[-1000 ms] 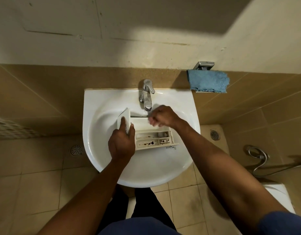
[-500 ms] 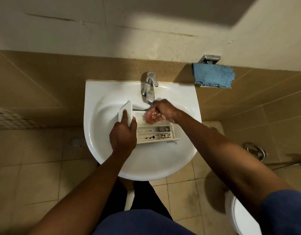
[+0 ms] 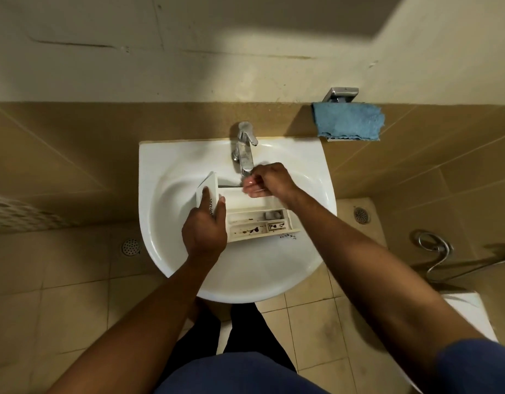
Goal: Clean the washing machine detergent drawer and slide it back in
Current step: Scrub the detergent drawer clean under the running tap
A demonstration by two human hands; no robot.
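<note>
White plastic detergent drawer (image 3: 254,220) mid-frame inside the white round sink (image 3: 274,274), grime in its lower compartments, left hand (image 3: 204,233) clamped around its front panel, right hand (image 3: 269,180) fingers curled under the chrome tap (image 3: 244,150), what they pinch is too blurry to tell

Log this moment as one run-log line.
stage: rinsing | left hand: grip on drawer front, over sink | right hand: under tap | dark residue remains
</note>
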